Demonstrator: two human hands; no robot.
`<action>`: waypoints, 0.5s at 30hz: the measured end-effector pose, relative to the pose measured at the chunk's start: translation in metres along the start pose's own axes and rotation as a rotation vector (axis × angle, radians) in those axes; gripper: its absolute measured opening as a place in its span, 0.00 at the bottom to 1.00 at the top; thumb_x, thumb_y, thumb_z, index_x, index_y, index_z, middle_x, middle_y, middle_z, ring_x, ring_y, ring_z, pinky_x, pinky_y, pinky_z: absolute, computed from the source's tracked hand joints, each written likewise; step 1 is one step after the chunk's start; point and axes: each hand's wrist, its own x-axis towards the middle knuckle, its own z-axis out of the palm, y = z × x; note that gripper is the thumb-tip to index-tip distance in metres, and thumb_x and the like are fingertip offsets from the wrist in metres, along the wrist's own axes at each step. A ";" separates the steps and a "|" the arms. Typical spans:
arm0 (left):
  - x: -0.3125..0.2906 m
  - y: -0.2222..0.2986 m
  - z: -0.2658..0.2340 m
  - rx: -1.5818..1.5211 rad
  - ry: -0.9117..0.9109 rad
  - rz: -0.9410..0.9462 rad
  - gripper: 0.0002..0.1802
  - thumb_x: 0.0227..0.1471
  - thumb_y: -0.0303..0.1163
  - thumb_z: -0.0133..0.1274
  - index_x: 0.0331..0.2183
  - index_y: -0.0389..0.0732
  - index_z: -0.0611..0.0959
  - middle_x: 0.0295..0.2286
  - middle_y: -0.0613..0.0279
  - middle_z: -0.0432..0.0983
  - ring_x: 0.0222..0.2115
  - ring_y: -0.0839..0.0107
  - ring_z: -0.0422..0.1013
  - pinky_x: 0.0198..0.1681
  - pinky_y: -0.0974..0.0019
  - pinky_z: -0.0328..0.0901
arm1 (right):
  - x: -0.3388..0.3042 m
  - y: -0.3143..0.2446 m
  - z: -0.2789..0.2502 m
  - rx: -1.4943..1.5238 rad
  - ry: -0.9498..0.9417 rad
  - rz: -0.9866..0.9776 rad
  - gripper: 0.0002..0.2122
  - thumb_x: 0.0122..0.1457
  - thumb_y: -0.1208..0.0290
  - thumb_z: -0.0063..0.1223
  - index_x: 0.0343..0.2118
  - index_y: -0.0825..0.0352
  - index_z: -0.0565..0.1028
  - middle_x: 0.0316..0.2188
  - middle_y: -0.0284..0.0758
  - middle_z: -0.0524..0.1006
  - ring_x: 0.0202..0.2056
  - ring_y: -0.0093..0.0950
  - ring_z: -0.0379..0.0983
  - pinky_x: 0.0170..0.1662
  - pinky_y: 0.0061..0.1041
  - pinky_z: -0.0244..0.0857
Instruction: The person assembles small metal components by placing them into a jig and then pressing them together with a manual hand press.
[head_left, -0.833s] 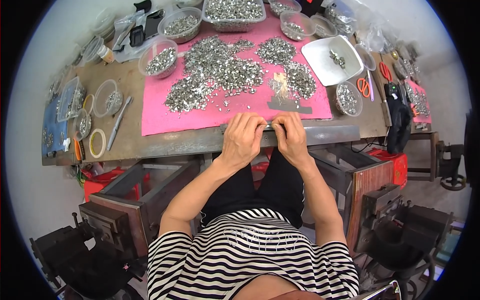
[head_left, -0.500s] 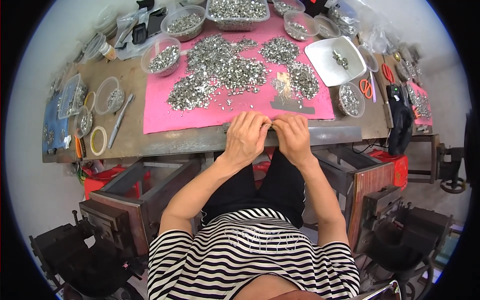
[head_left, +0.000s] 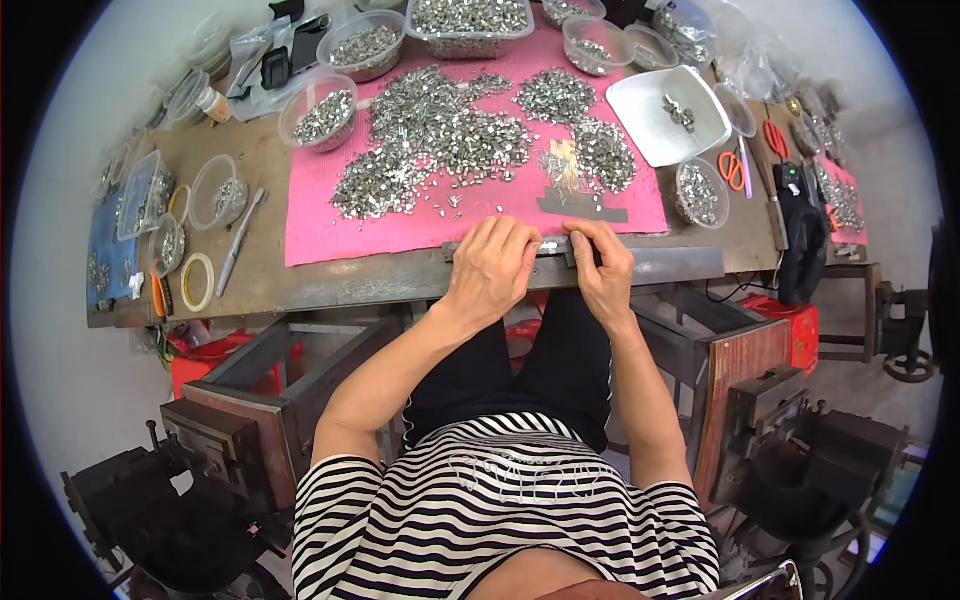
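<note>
At the front edge of the workbench, my left hand [head_left: 494,268] is closed, its fingers and thumb bent down over a dark metal bar [head_left: 460,249]. Close to the left thumb, a small shiny metal piece [head_left: 551,247] shows on that bar; its exact kind is too small to tell. My right hand [head_left: 604,272] is at the bar's right part, fingers curled, thumb and index finger close together; anything between them cannot be made out. Just beyond lie a flat grey metal strip [head_left: 582,209] and a bunch of thin metal pins [head_left: 562,170] on the pink mat [head_left: 330,240].
Heaps of small silver metal parts [head_left: 450,140] cover the mat. Around it stand a white tray [head_left: 650,140], a clear tub [head_left: 702,195] and several more tubs. Orange-handled scissors [head_left: 732,172] lie at right, tape rolls [head_left: 197,281] and a grey brush-like tool [head_left: 242,240] at left.
My right hand has moved a little right and down, away from the left one, uncovering the shiny piece and bar between them. The left hand stays nearly in place.
</note>
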 end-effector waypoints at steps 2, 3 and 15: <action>0.002 0.001 -0.002 0.013 -0.013 0.023 0.08 0.50 0.23 0.61 0.34 0.38 0.79 0.31 0.59 0.75 0.32 0.57 0.72 0.37 0.56 0.67 | 0.000 -0.001 0.001 -0.004 -0.001 0.005 0.05 0.65 0.79 0.54 0.40 0.72 0.80 0.34 0.38 0.81 0.35 0.28 0.78 0.41 0.25 0.69; 0.003 0.002 -0.003 0.040 -0.037 0.039 0.08 0.48 0.22 0.61 0.33 0.38 0.79 0.31 0.59 0.75 0.32 0.57 0.72 0.37 0.56 0.67 | 0.000 -0.001 0.002 -0.008 -0.005 0.009 0.05 0.65 0.80 0.54 0.40 0.72 0.80 0.34 0.38 0.81 0.35 0.28 0.78 0.40 0.25 0.69; -0.006 0.007 0.002 0.100 0.039 -0.025 0.08 0.48 0.28 0.63 0.34 0.44 0.83 0.34 0.67 0.77 0.40 0.63 0.71 0.60 0.39 0.56 | 0.036 -0.016 0.005 -0.133 -0.069 -0.202 0.08 0.58 0.83 0.56 0.39 0.69 0.80 0.32 0.39 0.78 0.34 0.37 0.75 0.39 0.33 0.68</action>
